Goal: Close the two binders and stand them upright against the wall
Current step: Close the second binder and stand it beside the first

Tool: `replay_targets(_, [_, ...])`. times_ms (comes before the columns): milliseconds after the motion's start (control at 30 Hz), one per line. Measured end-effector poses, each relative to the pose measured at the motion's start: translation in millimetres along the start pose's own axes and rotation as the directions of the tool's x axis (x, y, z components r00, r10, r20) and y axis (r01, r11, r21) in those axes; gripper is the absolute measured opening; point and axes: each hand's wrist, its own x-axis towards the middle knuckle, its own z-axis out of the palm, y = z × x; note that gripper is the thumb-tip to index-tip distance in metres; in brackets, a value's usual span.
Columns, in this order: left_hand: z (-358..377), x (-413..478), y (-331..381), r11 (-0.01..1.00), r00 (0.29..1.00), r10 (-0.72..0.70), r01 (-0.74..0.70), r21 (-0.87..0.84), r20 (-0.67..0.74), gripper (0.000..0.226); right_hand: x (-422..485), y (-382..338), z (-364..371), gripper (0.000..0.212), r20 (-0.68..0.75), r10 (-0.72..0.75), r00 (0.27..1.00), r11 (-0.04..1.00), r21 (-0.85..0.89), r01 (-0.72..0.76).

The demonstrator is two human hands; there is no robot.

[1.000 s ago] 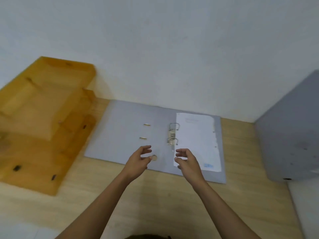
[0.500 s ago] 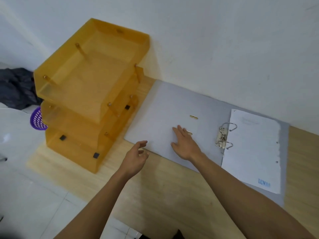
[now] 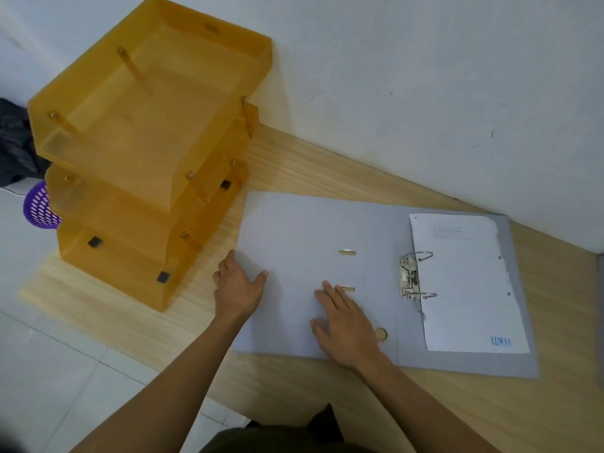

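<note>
A grey binder (image 3: 304,230) lies open and flat on the wooden desk, its metal ring mechanism (image 3: 411,277) to the right of centre. A white sheet (image 3: 464,282) rests on its right half. My left hand (image 3: 237,286) is at the left edge of the front cover, thumb on top and fingers curled around the edge. My right hand (image 3: 346,325) lies flat, palm down, on the inside of the same cover near its lower slot. A second binder shows only as a grey sliver (image 3: 600,318) at the right edge of the view.
An orange translucent stack of letter trays (image 3: 147,148) stands on the desk's left end, close to the binder's left edge. The white wall (image 3: 425,93) runs behind the desk. A purple basket (image 3: 39,207) and a dark bag sit on the tiled floor at left.
The view has swung left and down. My left hand has reached the cover's left edge and taken hold of it. My right hand has moved from the rings onto the left cover and stays flat there.
</note>
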Motion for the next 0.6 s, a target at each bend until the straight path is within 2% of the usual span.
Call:
replay_targets(100, [5.3,-10.5,-13.7,0.996,0.996,-0.085,0.084,-0.042,-0.025,0.091,-8.0,-3.1,0.8,0.062,-0.031,0.057,0.998,0.986,0.16,-0.052])
replay_targets(200, [-0.6,-20.2,-29.3,0.961,0.991,-0.12,0.133,-0.244,0.067,0.076,-5.2,-10.2,-1.3,0.062,0.0,0.083,0.997,0.928,0.364,-0.077])
replay_targets(300, [-17.0,-31.7,-35.0,0.955,0.995,-0.018,0.047,-0.292,0.102,0.055,-1.5,-25.5,-2.1,0.063,0.048,0.082,0.995,0.897,0.431,-0.095])
replay_targets(500, [-60.2,-60.3,-27.5,0.885,0.99,0.141,-0.128,-0.447,-0.003,0.047,-6.4,-63.3,-14.9,0.068,0.073,0.051,0.996,0.832,0.549,-0.083])
replay_targets(600, [-78.0,-80.9,-4.6,0.818,0.971,0.235,-0.169,-0.549,0.051,0.031,-19.8,-78.8,-25.8,0.073,0.072,-0.002,0.997,0.815,0.578,-0.04])
